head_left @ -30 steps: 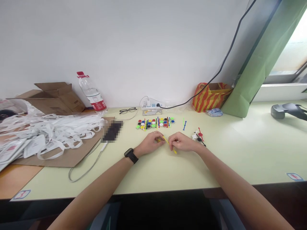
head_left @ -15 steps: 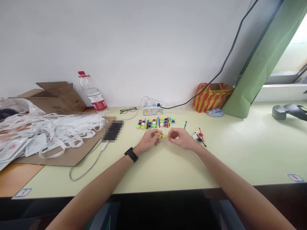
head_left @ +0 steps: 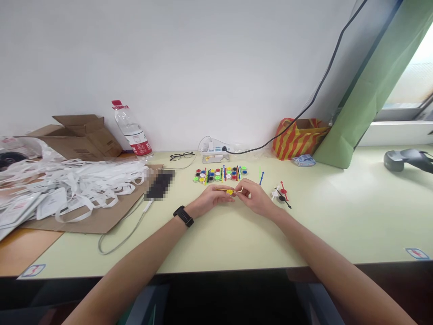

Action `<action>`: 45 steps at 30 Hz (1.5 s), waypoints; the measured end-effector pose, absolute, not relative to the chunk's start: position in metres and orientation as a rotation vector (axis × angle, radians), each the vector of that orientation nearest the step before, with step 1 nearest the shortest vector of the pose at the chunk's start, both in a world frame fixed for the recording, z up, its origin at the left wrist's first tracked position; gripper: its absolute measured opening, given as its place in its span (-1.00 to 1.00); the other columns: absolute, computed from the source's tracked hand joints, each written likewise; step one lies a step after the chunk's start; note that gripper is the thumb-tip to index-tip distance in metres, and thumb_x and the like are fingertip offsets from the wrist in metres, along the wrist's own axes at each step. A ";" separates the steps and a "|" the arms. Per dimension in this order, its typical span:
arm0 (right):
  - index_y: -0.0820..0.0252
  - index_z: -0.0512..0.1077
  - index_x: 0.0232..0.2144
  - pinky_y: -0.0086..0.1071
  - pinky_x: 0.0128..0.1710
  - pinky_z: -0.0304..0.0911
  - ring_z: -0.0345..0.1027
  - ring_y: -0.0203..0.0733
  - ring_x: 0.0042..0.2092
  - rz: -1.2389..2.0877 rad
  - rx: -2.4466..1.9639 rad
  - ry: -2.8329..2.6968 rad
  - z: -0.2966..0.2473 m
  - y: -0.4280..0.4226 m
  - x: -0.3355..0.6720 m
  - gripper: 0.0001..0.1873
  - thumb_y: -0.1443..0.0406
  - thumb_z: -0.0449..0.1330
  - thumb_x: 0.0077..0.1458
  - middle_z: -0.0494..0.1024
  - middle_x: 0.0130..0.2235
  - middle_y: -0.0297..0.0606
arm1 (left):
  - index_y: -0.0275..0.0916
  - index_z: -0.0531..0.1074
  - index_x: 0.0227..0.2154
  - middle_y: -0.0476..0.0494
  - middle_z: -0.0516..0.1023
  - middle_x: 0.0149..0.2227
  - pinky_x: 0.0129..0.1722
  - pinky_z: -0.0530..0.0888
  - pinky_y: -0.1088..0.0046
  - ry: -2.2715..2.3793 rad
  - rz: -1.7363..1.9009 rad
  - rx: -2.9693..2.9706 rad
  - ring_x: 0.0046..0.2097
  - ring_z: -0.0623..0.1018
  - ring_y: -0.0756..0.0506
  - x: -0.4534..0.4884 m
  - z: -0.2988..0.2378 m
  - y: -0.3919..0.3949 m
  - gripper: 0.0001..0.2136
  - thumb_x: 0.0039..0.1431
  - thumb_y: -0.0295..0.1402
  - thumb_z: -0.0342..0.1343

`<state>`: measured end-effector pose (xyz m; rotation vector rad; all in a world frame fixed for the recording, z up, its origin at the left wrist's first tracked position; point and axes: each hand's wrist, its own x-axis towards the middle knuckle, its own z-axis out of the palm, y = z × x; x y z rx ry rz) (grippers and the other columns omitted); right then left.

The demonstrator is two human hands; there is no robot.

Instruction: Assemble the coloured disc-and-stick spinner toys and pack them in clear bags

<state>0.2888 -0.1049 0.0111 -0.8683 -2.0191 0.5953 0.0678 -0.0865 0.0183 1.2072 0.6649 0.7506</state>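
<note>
Above the table, my left hand is closed on a yellow arrow spinner, a thin arrow with a round disc. My right hand pinches the right end of the same piece, its fingertips meeting those of the left. Just beyond the hands lie rows of small coloured discs with thin arrows between them. A blue arrow and a pale green one lie behind my right hand. To its right rest a red arrow spinner, a black one and a white one.
A power strip and glasses lie by the wall. Left are a bottle, a blurred dark phone-like object, white straps and a cardboard box. A striped bag and grey device are right.
My right hand has come left to meet the left hand at the yellow spinner. The spinner has turned nearly level, its disc now showing more fully between the hands.
</note>
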 end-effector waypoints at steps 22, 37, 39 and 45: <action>0.14 0.43 -0.33 -0.34 -0.31 0.25 0.35 -0.20 -0.30 0.504 -0.837 -2.150 0.017 -0.108 0.291 -0.86 0.42 0.12 0.24 0.50 -0.29 -0.22 | -0.30 0.62 -0.12 -0.32 0.67 -0.09 0.05 0.55 0.16 0.735 0.817 1.531 -0.06 0.66 -0.23 0.070 0.007 -0.085 -0.64 0.14 -0.14 0.35; 0.11 0.46 -0.23 -0.27 -0.19 0.28 0.39 -0.14 -0.20 0.401 -0.857 -2.165 0.021 -0.103 0.297 -0.87 0.39 0.11 0.28 0.56 -0.24 -0.21 | -0.26 0.62 -0.09 -0.30 0.64 -0.08 -0.07 0.53 0.26 0.738 0.795 1.477 -0.11 0.65 -0.20 0.066 0.020 -0.086 -0.63 0.26 -0.07 0.20; 0.10 0.45 -0.21 -0.25 -0.16 0.28 0.40 -0.11 -0.15 0.387 -0.865 -2.162 0.020 -0.102 0.298 -0.86 0.39 0.10 0.28 0.57 -0.20 -0.20 | -0.27 0.62 -0.09 -0.30 0.63 -0.08 -0.08 0.51 0.28 0.719 0.779 1.394 -0.13 0.64 -0.19 0.065 0.020 -0.085 -0.64 0.23 -0.10 0.24; 0.09 0.45 -0.20 -0.18 -0.09 0.30 0.41 -0.06 -0.11 0.385 -0.837 -2.154 0.016 -0.098 0.299 -0.85 0.39 0.10 0.26 0.56 -0.16 -0.16 | -0.22 0.59 -0.10 -0.16 0.61 -0.23 -0.15 0.48 0.36 0.747 0.797 1.377 -0.23 0.57 -0.06 0.068 0.022 -0.089 -0.65 0.07 -0.20 0.40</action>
